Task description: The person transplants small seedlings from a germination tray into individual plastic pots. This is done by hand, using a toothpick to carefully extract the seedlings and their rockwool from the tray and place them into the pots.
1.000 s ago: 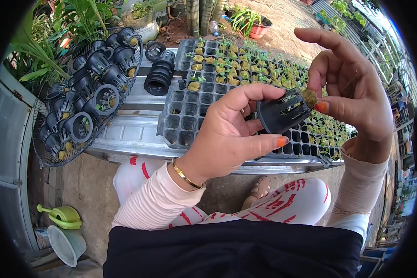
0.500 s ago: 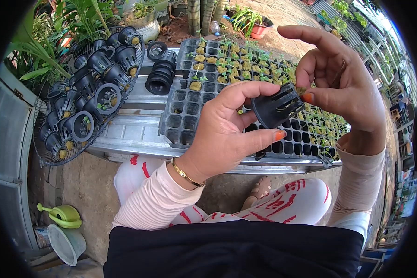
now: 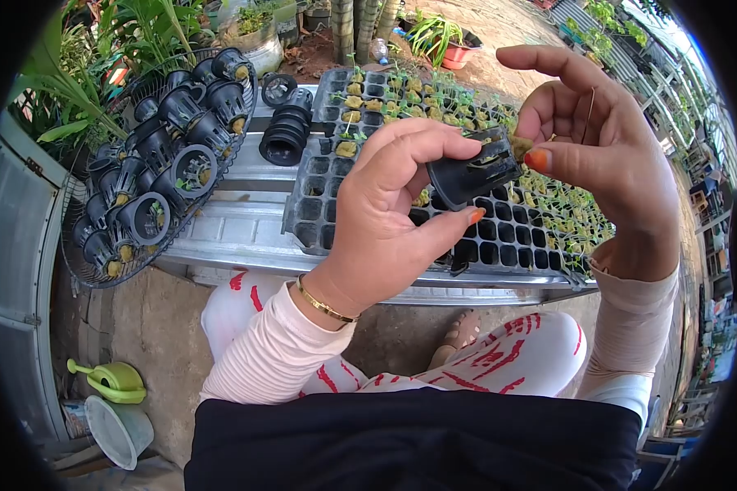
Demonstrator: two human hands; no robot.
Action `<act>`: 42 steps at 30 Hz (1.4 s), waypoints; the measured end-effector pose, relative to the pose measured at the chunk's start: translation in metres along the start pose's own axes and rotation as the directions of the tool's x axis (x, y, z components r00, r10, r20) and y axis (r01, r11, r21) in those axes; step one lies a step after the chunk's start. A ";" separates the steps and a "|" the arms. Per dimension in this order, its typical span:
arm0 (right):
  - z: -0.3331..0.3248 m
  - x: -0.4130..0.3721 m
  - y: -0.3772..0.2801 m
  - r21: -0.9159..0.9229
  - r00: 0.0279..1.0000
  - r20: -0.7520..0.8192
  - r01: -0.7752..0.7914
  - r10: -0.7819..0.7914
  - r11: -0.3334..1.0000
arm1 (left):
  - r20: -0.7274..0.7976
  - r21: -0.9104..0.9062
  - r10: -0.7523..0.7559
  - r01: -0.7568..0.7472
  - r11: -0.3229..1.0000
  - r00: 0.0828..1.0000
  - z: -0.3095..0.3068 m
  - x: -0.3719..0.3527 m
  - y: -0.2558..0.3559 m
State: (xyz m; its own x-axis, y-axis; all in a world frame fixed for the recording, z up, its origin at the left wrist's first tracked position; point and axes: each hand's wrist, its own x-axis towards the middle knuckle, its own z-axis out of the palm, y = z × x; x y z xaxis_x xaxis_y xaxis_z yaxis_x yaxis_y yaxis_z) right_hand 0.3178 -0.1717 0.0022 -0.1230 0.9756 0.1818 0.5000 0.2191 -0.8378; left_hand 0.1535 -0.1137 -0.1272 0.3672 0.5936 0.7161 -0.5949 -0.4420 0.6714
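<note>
My left hand (image 3: 393,196) holds a black slotted net cup (image 3: 473,170) on its side, gripped between thumb and fingers, with its wide rim toward my palm. At the cup's slotted base, my right hand (image 3: 598,131) pinches a small brownish-yellow plug (image 3: 519,147) between thumb and index finger. A thin brown strand crosses the right fingers. Beneath both hands lies a black seedling tray (image 3: 311,188), with sprouting plugs in many cells and bare cells at its left and front. Several empty cups are stacked (image 3: 283,141) left of the tray.
A wire basket (image 3: 82,282) full of black cups with plugs stands at the left on the metal table (image 3: 229,233). On the ground at lower left are a green watering can (image 3: 119,381) and a grey basin (image 3: 115,434). Potted plants stand behind.
My left hand and the cup have moved slightly left and up. The plug now shows more between the cup's base and my right fingertips.
</note>
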 end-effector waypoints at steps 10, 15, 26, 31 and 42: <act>0.006 0.000 -0.005 0.016 0.998 -0.020 -0.062 0.062 0.998 | 0.052 0.276 0.074 -0.086 0.957 0.996 -0.006 -0.002 0.005; 0.005 0.002 0.003 0.051 0.999 -0.013 -0.049 0.050 0.997 | 0.050 0.270 0.074 -0.085 0.959 0.996 -0.007 -0.001 0.002; 0.010 -0.003 0.007 0.044 0.997 -0.073 -0.017 0.021 0.999 | 0.089 0.307 0.084 -0.107 0.946 0.993 -0.006 0.000 0.005; 0.011 -0.007 0.007 0.115 0.991 -0.132 0.044 -0.029 0.992 | -0.019 -0.115 -0.114 0.111 0.987 0.993 -0.002 0.001 0.002; 0.016 -0.014 0.006 0.000 0.987 -0.115 0.114 -0.113 0.993 | 0.016 -0.205 -0.224 0.222 0.953 0.975 0.002 -0.004 0.005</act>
State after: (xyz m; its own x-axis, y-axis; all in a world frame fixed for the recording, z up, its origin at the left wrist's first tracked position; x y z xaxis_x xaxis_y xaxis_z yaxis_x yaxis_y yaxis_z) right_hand 0.3087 -0.1840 -0.0132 -0.0792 0.9393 0.3337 0.4830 0.3290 -0.8114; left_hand 0.1510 -0.1197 -0.1262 0.5025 0.6664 0.5509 -0.6321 -0.1515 0.7599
